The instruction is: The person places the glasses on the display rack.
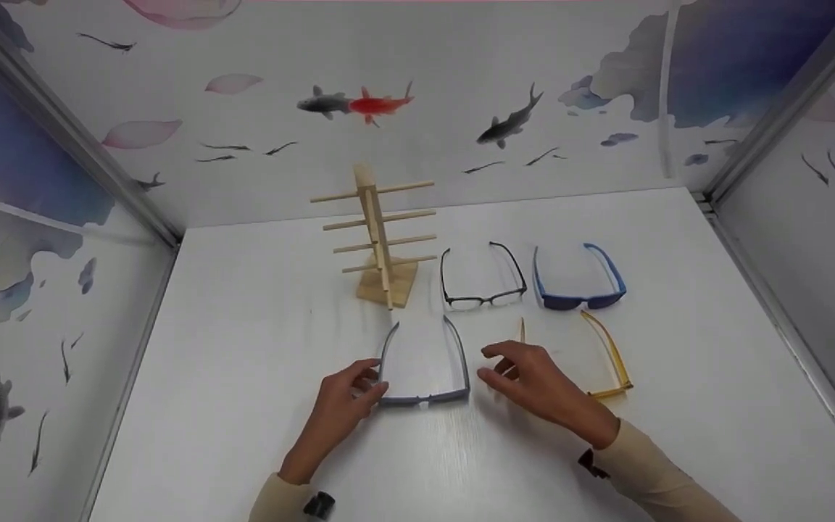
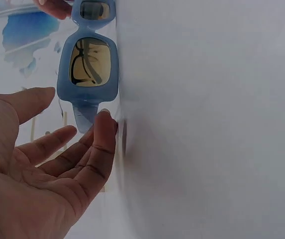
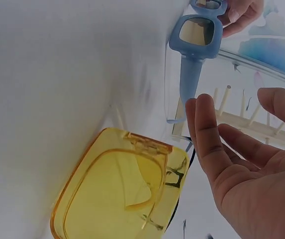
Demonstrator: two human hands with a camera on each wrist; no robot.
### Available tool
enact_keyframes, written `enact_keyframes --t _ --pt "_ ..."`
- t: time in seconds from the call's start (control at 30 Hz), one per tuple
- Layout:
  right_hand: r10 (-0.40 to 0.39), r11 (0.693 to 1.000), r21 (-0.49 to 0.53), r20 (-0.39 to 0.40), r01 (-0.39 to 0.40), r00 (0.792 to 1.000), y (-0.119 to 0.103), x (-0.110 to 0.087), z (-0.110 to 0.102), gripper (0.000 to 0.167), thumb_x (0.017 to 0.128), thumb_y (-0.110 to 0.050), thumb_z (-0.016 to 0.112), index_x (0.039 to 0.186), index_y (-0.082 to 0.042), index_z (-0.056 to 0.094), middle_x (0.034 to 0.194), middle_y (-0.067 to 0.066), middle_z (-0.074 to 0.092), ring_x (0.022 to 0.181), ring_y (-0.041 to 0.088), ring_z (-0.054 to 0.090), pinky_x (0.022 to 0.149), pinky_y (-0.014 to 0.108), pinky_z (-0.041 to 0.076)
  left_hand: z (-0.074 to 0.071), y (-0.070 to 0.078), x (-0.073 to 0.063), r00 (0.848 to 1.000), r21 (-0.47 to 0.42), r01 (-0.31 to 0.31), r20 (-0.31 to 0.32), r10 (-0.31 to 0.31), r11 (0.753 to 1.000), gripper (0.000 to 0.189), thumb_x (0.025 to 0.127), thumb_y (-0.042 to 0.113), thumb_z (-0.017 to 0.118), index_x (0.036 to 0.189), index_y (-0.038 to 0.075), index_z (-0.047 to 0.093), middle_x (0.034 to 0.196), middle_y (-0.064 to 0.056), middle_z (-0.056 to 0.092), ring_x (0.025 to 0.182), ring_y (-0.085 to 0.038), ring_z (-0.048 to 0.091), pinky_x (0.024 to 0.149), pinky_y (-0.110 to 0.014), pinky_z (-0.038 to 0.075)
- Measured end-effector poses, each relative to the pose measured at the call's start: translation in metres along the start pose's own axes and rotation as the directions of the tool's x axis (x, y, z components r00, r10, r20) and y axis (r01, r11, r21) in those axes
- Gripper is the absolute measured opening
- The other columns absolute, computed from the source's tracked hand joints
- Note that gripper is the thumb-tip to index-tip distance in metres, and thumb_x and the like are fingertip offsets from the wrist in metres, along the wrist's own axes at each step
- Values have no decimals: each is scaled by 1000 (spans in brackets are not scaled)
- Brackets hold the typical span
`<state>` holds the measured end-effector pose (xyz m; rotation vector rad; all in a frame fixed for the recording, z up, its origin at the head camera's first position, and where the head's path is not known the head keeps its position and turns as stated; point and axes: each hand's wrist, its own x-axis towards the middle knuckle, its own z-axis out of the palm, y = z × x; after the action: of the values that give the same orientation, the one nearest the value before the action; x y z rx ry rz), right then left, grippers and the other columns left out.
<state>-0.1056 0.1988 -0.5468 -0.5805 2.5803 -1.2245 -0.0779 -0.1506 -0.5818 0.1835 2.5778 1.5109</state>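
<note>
Pale blue sunglasses (image 1: 450, 396) lie on the white table with their temples spread toward the back. My left hand (image 1: 345, 395) is at their left corner, thumb and fingers slightly bent about the hinge. In the left wrist view a gap shows between the thumb and the fingers, which reach beside the blue temple (image 2: 85, 117). My right hand (image 1: 533, 380) hovers between these and the yellow glasses (image 1: 615, 362), hiding part of the yellow pair. Its fingers are loosely bent and hold nothing. In the right wrist view the yellow lens (image 3: 117, 194) is below the hand.
A wooden display stand (image 1: 377, 225) with several side pegs is at the back, bearing no glasses. Black-framed glasses (image 1: 522, 288) and dark blue sunglasses (image 1: 617, 290) lie behind the yellow pair. Printed panels (image 1: 425, 43) wall the table at the back and sides.
</note>
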Motion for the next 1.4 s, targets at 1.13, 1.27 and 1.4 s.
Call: enact_keyframes --t 1.13,1.27,1.4 --pt "113 971 217 -50 -100 992 6 10 49 38 105 -11 72 138 8 68 95 7 78 79 20 72 64 23 57 0 -8 5 997 -82 78 4 -78 994 39 104 10 75 141 -2 70 96 -6 79 77 -17 69 62 -22 55" --pt "124 968 226 -55 -108 991 6 12 50 37 104 -8 71 138 7 68 91 6 77 76 19 70 61 23 56 1 -9 5 998 -83 64 -13 -66 994 39 104 11 76 140 -2 71 95 -4 78 77 -16 69 63 -23 55" --pt "140 965 230 -53 -124 989 5 12 50 37 105 -8 71 139 6 68 89 5 77 75 18 70 60 23 55 3 -10 2 998 -79 60 -30 -62 995 39 105 13 76 141 -1 71 94 -2 78 77 -15 70 66 -23 56"
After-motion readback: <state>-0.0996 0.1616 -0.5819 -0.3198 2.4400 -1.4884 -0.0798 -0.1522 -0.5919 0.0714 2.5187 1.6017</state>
